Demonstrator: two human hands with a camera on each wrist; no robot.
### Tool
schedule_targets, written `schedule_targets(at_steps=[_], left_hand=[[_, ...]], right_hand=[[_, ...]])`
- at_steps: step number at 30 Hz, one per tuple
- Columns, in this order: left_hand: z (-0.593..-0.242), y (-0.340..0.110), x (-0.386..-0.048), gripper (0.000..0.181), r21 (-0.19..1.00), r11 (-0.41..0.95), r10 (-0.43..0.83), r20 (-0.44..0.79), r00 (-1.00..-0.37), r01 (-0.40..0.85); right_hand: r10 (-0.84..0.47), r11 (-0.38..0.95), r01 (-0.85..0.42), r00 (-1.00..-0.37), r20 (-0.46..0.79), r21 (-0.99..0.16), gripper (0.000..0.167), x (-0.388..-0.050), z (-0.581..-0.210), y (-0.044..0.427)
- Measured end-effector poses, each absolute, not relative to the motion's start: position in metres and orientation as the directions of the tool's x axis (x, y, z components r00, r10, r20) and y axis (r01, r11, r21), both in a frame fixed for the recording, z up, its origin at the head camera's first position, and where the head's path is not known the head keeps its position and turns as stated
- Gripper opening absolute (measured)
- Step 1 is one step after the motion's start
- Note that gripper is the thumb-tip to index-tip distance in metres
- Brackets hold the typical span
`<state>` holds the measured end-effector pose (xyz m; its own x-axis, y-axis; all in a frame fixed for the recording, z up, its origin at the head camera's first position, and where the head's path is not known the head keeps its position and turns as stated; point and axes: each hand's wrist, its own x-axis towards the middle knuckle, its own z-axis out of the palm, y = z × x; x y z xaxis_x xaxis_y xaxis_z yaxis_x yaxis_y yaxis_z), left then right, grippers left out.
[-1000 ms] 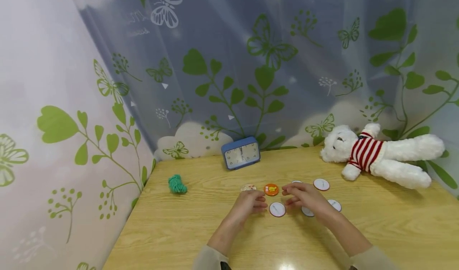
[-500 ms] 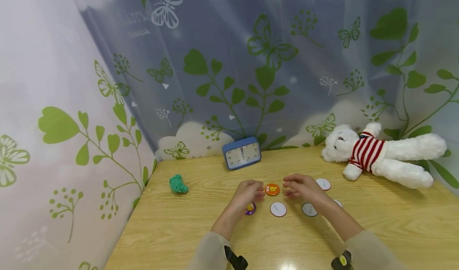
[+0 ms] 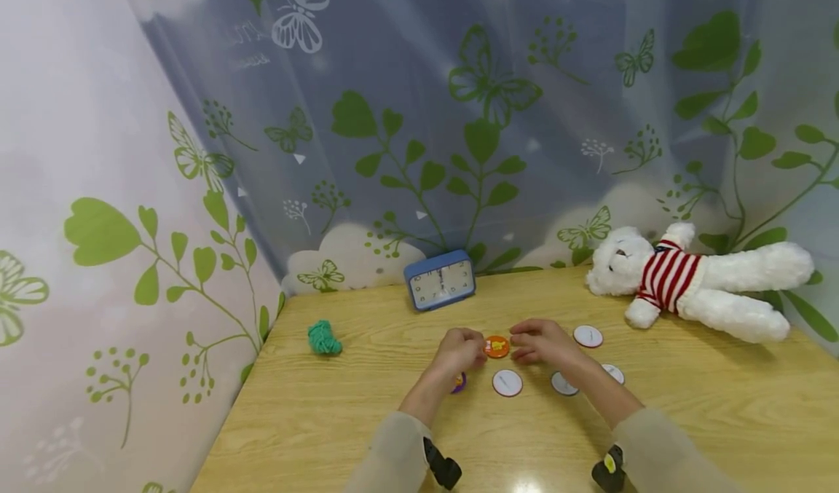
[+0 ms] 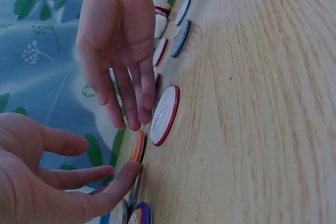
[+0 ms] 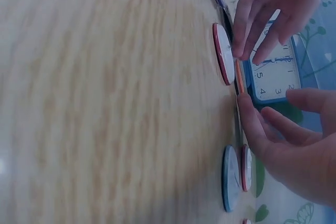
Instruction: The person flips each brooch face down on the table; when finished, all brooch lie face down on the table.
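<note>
An orange button badge point(image 3: 497, 346) with a yellow figure lies face up on the table between the two hands. My left hand point(image 3: 459, 353) is at its left edge, fingers loosely bent; in the left wrist view a fingertip meets the orange badge point(image 4: 137, 146). From the other side my right hand point(image 3: 547, 344) reaches in with relaxed fingers, and in the right wrist view one fingertip is at the badge's edge. Neither hand grips it. A white-backed badge point(image 3: 507, 383) lies just in front. A purple-rimmed badge point(image 3: 459, 382) is partly hidden by my left wrist.
More white-backed badges lie right, including one farther back point(image 3: 588, 336) and one beside my right wrist point(image 3: 565, 383). A blue clock point(image 3: 440, 280) stands behind, a green yarn bundle point(image 3: 324, 338) lies left, and a white teddy bear point(image 3: 695, 278) lies back right.
Both hands have closed in on the orange badge from its sides. My left hand shifted away from me, uncovering part of the purple badge and covering the pale badge seen a second ago.
</note>
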<state>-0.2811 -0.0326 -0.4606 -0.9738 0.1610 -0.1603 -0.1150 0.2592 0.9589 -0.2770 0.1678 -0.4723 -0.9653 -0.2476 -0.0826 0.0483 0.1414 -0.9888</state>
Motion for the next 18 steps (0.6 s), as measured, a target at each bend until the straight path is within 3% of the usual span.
schedule_targets(at_steps=[18], left_hand=[[-0.464, -0.022, -0.278, 0.028, 0.967, 0.219, 0.107, -0.159, -0.982, -0.132]], right_hand=[[-0.176, 0.083, 0.09, -0.979, -0.103, -0.993, 0.039, -0.275, -0.478, 0.156]])
